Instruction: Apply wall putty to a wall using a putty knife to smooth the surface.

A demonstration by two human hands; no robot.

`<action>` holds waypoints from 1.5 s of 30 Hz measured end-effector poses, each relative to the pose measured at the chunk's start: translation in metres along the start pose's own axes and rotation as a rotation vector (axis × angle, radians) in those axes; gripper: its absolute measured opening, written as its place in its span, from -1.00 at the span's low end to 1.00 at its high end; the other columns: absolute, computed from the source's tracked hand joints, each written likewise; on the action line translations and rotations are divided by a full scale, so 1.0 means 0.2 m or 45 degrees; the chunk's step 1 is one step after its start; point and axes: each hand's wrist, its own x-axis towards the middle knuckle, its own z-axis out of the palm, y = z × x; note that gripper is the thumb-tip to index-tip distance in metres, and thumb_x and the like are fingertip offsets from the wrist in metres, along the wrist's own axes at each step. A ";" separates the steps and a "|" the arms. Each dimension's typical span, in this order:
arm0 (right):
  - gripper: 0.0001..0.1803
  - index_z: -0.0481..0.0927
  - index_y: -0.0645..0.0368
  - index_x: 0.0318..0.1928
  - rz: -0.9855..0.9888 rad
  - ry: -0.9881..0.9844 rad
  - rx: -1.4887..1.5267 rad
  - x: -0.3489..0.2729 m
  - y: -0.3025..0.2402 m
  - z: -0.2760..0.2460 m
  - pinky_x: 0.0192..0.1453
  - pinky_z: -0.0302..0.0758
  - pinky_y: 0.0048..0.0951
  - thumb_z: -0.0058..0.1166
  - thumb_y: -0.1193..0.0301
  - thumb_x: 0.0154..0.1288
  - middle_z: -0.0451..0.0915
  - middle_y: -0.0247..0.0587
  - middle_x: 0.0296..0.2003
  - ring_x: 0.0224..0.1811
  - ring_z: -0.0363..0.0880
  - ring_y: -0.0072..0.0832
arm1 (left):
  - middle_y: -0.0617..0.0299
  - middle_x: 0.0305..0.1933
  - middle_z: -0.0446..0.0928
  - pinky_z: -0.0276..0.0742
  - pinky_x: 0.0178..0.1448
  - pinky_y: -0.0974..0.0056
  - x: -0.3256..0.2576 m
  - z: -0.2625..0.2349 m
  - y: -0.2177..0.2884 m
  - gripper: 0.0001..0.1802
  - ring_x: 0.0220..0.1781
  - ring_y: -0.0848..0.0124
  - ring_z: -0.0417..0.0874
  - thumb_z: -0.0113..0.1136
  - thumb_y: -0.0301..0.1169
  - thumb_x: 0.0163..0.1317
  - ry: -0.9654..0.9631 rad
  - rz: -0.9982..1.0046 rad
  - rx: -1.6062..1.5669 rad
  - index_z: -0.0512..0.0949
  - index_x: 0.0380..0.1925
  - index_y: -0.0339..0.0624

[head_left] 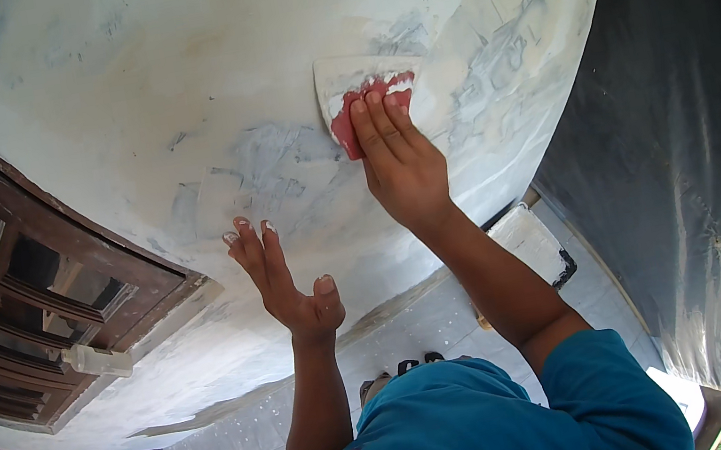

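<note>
My right hand (410,180) presses a red putty spreader (345,135) against the pale wall (156,87), its fingers laid over the tool. White putty coats much of the spreader's far side and edges. My left hand (283,287) is held up close to the wall, fingers stretched out and thumb apart, with nothing in it. White smears show on its fingertips. Whether those fingers touch the wall, I cannot tell. Around both hands the wall carries grey-white putty patches (268,159) and dark marks.
A brown wooden window (47,287) with glass panes is at the left, a pale block (97,360) by its sill. Dark plastic sheeting (676,172) hangs at the right. A white, box-like object (531,244) stands low beyond my right forearm. White specks dot the grey floor covering (235,446).
</note>
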 end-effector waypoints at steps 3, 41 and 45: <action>-0.53 0.64 0.19 0.15 0.008 -0.258 0.190 -0.41 -0.22 -0.07 0.30 0.54 -0.22 0.20 0.52 0.17 0.63 -0.03 0.15 0.21 0.60 -0.15 | -0.24 0.54 0.14 -0.20 0.59 -0.28 0.01 0.01 -0.04 -0.14 0.62 -0.20 -0.01 -0.18 0.19 0.41 0.013 0.034 -0.010 0.31 0.38 -0.38; -0.53 0.67 0.11 0.15 0.036 -0.037 0.181 -0.06 -0.13 -0.23 0.13 0.40 -0.30 0.18 0.55 0.18 0.64 -0.21 0.17 0.16 0.58 -0.35 | -0.26 0.50 0.22 -0.17 0.61 -0.25 -0.07 -0.10 -0.13 -0.19 0.60 -0.19 0.06 -0.31 0.14 0.49 0.052 -0.048 0.150 0.33 0.34 -0.44; -0.48 0.62 0.03 0.23 -0.060 -0.175 0.183 -0.21 -0.10 -0.11 0.20 0.36 -0.27 0.15 0.52 0.21 0.59 -0.27 0.25 0.23 0.53 -0.34 | -0.25 0.50 0.22 -0.17 0.60 -0.25 -0.06 -0.06 -0.08 -0.18 0.60 -0.20 0.05 -0.31 0.15 0.49 0.036 -0.026 0.127 0.33 0.34 -0.44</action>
